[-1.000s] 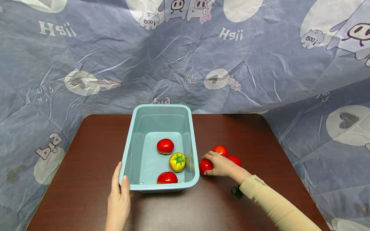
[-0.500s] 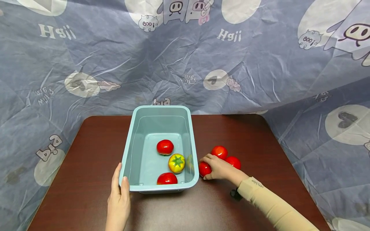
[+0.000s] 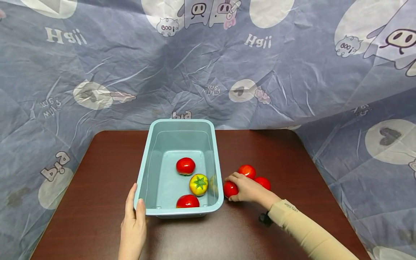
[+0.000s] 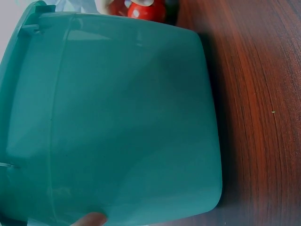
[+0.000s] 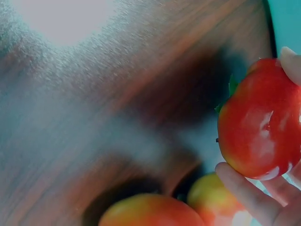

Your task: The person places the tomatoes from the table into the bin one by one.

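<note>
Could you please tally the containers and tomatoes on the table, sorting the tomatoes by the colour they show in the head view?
Plastic bin: 1
Yellow tomato: 1
Red tomatoes: 5 (2 inside the bin, 3 outside)
Total: 7

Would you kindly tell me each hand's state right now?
Left hand: open, touching the bin at its near left corner.
Right hand: holding a red tomato.
</note>
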Motion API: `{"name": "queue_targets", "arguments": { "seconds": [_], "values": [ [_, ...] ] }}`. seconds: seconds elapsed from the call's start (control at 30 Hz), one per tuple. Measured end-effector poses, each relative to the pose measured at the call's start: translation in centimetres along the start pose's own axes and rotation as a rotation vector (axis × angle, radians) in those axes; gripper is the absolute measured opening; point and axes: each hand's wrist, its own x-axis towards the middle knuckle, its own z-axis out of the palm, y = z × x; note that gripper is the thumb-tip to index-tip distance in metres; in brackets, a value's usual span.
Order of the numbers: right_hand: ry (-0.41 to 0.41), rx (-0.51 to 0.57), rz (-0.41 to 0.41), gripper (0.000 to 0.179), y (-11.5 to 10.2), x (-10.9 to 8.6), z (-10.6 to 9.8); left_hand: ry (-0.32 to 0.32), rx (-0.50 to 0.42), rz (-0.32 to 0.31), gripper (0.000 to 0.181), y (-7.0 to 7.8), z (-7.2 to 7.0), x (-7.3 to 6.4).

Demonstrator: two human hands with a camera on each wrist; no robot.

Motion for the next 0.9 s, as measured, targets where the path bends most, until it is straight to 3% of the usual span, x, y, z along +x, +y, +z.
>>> {"name": "queue_targets", "arguments": {
  "seconds": [0.37,0.9],
  "values": [
    [0.069,-0.002,-0.016,0.057,-0.4,-0.1,-2.8,-0.003,-0.010,-0.007,0.051,0.0,-0.1,0.0],
    [0.154,-0.034,-0.039,0.059,-1.1,0.7,-8.5,-0.002,0.005,-0.003,0.051,-0.1,-0.1,0.0]
  ]
}}
